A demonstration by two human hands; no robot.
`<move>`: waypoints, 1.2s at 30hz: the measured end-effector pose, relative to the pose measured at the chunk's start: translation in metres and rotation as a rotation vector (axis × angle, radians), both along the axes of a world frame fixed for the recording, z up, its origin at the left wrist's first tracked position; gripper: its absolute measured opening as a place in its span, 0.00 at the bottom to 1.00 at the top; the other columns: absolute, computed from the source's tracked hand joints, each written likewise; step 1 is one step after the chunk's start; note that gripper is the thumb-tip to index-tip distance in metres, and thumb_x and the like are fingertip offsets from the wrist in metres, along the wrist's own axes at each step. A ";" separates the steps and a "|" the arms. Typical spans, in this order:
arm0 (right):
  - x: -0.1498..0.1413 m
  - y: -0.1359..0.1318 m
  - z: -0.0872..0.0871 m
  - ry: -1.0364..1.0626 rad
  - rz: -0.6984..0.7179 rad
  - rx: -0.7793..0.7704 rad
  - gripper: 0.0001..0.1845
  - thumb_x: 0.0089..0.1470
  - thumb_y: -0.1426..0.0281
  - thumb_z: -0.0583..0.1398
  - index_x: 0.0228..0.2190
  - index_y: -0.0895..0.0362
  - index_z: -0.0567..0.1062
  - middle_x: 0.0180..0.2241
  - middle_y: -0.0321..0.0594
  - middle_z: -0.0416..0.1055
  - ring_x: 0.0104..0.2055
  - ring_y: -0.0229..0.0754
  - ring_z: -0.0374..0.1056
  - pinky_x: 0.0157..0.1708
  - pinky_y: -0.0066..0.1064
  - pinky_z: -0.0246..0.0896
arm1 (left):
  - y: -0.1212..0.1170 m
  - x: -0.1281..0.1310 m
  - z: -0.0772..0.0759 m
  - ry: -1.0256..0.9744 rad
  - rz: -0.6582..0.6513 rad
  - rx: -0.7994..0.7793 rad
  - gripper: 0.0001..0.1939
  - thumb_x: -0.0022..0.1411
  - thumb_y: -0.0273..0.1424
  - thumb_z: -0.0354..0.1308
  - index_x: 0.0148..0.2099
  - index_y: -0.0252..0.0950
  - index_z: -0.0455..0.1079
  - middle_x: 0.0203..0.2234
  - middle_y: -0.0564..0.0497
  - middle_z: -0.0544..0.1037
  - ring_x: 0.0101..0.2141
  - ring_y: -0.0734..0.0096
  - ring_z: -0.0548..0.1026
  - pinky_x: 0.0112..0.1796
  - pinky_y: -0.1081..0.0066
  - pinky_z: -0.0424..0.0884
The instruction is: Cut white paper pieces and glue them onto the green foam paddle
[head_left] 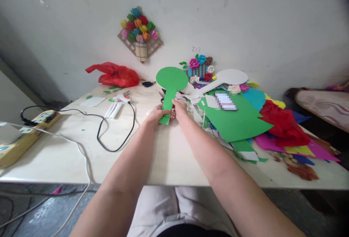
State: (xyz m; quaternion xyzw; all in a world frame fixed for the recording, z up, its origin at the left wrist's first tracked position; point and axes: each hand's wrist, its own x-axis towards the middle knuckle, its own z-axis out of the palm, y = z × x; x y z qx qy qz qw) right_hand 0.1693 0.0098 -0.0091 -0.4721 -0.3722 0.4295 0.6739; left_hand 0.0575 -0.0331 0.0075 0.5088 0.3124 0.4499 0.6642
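Upright in front of me is a green paddle-shaped cutout (171, 78) with a round head and a straight handle. My left hand (158, 114) pinches the handle's left edge near its lower end. On the other edge, my right hand (180, 109) has its fingers closed around the handle. Small dark marks dot the handle's bottom and the head's rim. Partly hidden behind the handle are dark scissors (163, 97). A white paddle-shaped cutout (231, 76) lies on the pile to the right.
Green sheets (231, 124), a phone (226, 101), red material (286, 122) and scraps heap up at the right. To the left are a glue gun (121, 98), white glue sticks (113, 110), a looping black cord (102, 140), a yellow power strip (40, 120) and a red bag (118, 75).
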 end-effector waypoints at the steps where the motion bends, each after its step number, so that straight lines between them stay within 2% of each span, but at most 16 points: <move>1: 0.000 0.001 -0.001 0.014 -0.004 -0.015 0.08 0.41 0.68 0.61 0.17 0.58 0.68 0.10 0.28 0.57 0.13 0.31 0.52 0.12 0.23 0.45 | 0.000 0.000 0.000 0.001 0.005 -0.003 0.20 0.46 0.23 0.63 0.43 0.28 0.64 0.22 0.48 0.75 0.21 0.71 0.74 0.26 0.71 0.72; 10: -0.001 0.006 -0.005 0.066 0.011 -0.076 0.10 0.40 0.68 0.62 0.15 0.57 0.67 0.10 0.29 0.59 0.13 0.32 0.54 0.11 0.23 0.49 | 0.002 -0.002 -0.002 0.015 -0.012 -0.029 0.18 0.46 0.23 0.62 0.41 0.29 0.64 0.24 0.46 0.76 0.23 0.69 0.75 0.27 0.69 0.73; 19: -0.001 0.004 -0.004 0.105 0.016 -0.095 0.08 0.39 0.70 0.63 0.17 0.58 0.69 0.10 0.30 0.62 0.13 0.34 0.58 0.11 0.24 0.51 | -0.004 -0.004 0.005 0.026 -0.006 -0.061 0.17 0.47 0.21 0.61 0.41 0.28 0.64 0.23 0.46 0.76 0.22 0.70 0.75 0.27 0.70 0.73; 27: 0.002 -0.003 0.004 0.167 0.104 -0.101 0.06 0.39 0.70 0.63 0.19 0.61 0.71 0.14 0.34 0.68 0.14 0.34 0.62 0.11 0.23 0.50 | 0.003 -0.010 -0.003 -0.017 -0.050 -0.037 0.19 0.46 0.22 0.62 0.42 0.28 0.65 0.24 0.46 0.76 0.23 0.70 0.75 0.28 0.70 0.72; 32: 0.002 -0.011 0.014 0.189 0.090 -0.092 0.10 0.44 0.65 0.61 0.21 0.61 0.71 0.15 0.35 0.69 0.14 0.33 0.62 0.12 0.22 0.52 | 0.004 -0.012 -0.003 -0.028 -0.077 -0.030 0.18 0.46 0.23 0.63 0.42 0.28 0.65 0.24 0.46 0.76 0.24 0.70 0.75 0.28 0.71 0.72; 36: 0.003 -0.015 0.020 0.168 0.062 -0.085 0.09 0.45 0.66 0.61 0.24 0.60 0.72 0.16 0.34 0.70 0.15 0.33 0.62 0.12 0.22 0.50 | 0.001 -0.013 0.000 -0.031 -0.097 -0.057 0.17 0.46 0.22 0.62 0.40 0.28 0.65 0.25 0.44 0.76 0.23 0.70 0.74 0.28 0.71 0.72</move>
